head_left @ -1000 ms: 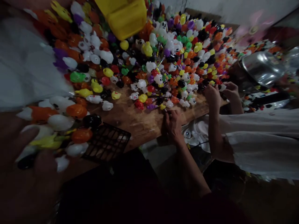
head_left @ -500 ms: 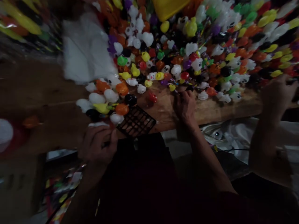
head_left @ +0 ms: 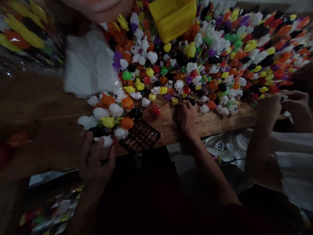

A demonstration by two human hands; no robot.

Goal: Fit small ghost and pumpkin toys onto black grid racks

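Note:
My left hand (head_left: 96, 160) is open at the table's front edge, its fingers spread beside a small white plastic figure (head_left: 105, 141). This figure lies at the near side of a group of figures, among them an orange one (head_left: 127, 123), a black one (head_left: 136, 113) and a yellow one (head_left: 108, 122). A black plastic grid (head_left: 141, 135) lies right of the group. My right hand (head_left: 187, 119) rests on the wood with its fingers curled together, near a small yellow figure (head_left: 174, 101) at the pile's edge. What those fingers hold, if anything, is hidden.
A large pile of colourful figures (head_left: 168, 83) covers the back of the wooden table (head_left: 49, 114). A yellow scoop-like container (head_left: 174, 19) stands in it. White plastic bags (head_left: 89, 63) lie left. At right, another person's hands (head_left: 281, 101) work close together. Part of a person shows at top.
My left hand has opened from a curled grip, with its fingers now beside the white figure. My right hand stays at the pile's edge. The other person's hands have come into fuller view.

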